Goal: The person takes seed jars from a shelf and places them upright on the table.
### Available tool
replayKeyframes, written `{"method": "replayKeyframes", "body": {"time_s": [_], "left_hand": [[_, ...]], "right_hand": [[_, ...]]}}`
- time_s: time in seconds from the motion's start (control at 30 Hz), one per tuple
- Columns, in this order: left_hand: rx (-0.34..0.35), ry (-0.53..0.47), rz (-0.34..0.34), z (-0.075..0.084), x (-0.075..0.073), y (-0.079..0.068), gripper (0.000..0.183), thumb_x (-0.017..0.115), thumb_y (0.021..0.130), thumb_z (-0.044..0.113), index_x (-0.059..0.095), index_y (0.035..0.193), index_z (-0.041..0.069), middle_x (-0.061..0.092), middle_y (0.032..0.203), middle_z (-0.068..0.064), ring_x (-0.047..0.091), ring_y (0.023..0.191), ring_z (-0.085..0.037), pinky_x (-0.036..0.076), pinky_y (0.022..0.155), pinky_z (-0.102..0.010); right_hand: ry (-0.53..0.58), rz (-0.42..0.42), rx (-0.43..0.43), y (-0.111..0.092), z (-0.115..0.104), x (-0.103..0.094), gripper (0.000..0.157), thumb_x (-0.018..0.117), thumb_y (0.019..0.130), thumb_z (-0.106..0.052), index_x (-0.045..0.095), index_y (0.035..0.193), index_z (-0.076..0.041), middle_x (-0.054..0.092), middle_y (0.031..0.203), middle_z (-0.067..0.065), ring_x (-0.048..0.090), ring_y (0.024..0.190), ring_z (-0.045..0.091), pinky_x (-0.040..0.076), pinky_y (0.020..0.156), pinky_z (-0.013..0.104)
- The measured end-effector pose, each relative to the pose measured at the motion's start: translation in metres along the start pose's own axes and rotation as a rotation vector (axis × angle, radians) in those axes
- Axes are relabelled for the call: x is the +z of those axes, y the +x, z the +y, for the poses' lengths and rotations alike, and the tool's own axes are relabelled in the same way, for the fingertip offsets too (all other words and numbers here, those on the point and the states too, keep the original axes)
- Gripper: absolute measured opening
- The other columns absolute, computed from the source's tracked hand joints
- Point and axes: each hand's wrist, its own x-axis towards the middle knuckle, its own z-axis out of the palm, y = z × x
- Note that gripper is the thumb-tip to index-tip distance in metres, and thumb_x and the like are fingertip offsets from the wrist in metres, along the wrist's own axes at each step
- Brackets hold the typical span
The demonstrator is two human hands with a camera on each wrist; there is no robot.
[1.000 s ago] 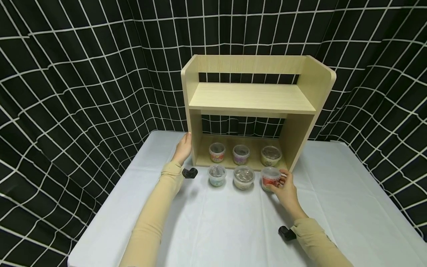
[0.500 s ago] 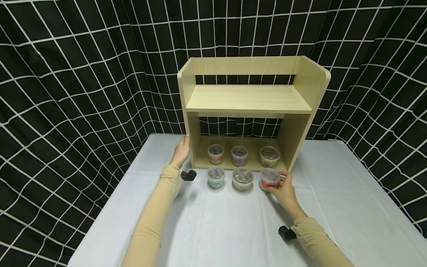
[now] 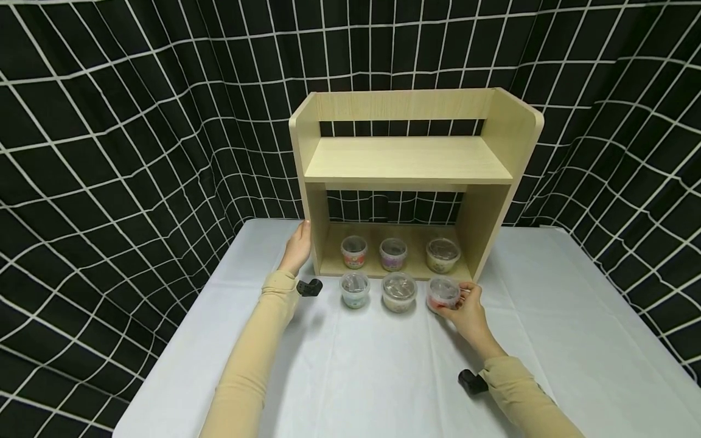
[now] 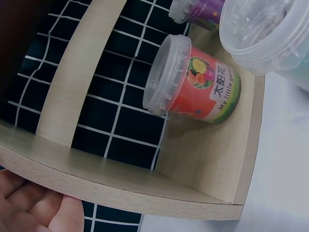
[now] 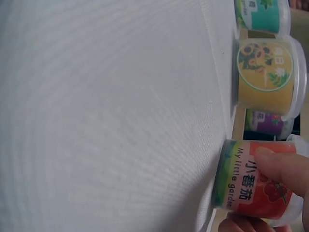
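My right hand pinches a lidded plastic cup with a red tomato label between thumb and fingers. In the head view this red cup is at the right end of the front row, before the wooden shelf. Beside it are a cup with a yellow sunflower label and a teal-labelled cup. My left hand rests against the outside of the shelf's left panel. On the bottom board are an orange-red labelled cup, a purple-labelled cup and a pale-yellow cup.
The shelf's upper board bears no cups. A white cloth covers the table. Black curtains with a white grid surround it at the back and sides. A black wrist camera is worn on the right wrist.
The red cup has tipped slightly in my right hand, so more of its lid and less of its label shows in the head view. My left hand stays on the shelf side.
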Motion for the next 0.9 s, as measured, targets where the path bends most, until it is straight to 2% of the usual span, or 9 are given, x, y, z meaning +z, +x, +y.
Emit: {"method": "replayKeyframes", "body": {"time_s": [0.33,0.47,0.67,0.9], "left_hand": [[0.021,-0.019,-0.031,-0.005,0.0,0.003,0.066,0.015,0.099,0.05,0.022,0.147,0.005,0.027,0.147,-0.016,0.023,0.134,-0.031,0.019,0.11,-0.041],[0.02,-0.027,-0.025,-0.005,0.0,0.003,0.065,0.015,0.099,0.05,0.024,0.147,0.006,0.029,0.147,-0.016,0.025,0.134,-0.031,0.02,0.11,-0.041],[0.023,-0.031,-0.021,-0.006,0.001,0.004,0.064,0.016,0.1,0.049,0.025,0.146,0.006,0.03,0.147,-0.015,0.025,0.134,-0.03,0.02,0.11,-0.04],[0.027,-0.024,-0.015,-0.005,0.0,0.005,0.061,0.017,0.1,0.048,0.028,0.146,0.007,0.033,0.145,-0.015,0.028,0.132,-0.031,0.022,0.109,-0.041]], "right_hand": [[0.041,-0.099,0.083,-0.002,-0.005,-0.004,0.076,0.072,0.076,0.004,0.018,0.13,0.006,0.041,0.124,0.036,0.048,0.111,0.045,0.044,0.089,0.042],[0.025,-0.126,0.095,-0.001,-0.005,-0.007,0.072,0.064,0.078,0.007,0.016,0.133,0.008,0.039,0.126,0.036,0.046,0.113,0.045,0.042,0.091,0.045],[0.067,-0.144,0.047,0.002,-0.003,-0.014,0.064,0.047,0.08,0.015,0.016,0.136,0.011,0.031,0.131,0.037,0.034,0.122,0.047,0.031,0.102,0.049],[0.091,-0.07,-0.036,0.012,-0.006,-0.026,0.048,0.029,0.084,0.018,0.022,0.132,0.014,0.035,0.128,0.035,0.034,0.123,0.046,0.029,0.104,0.047]]}}
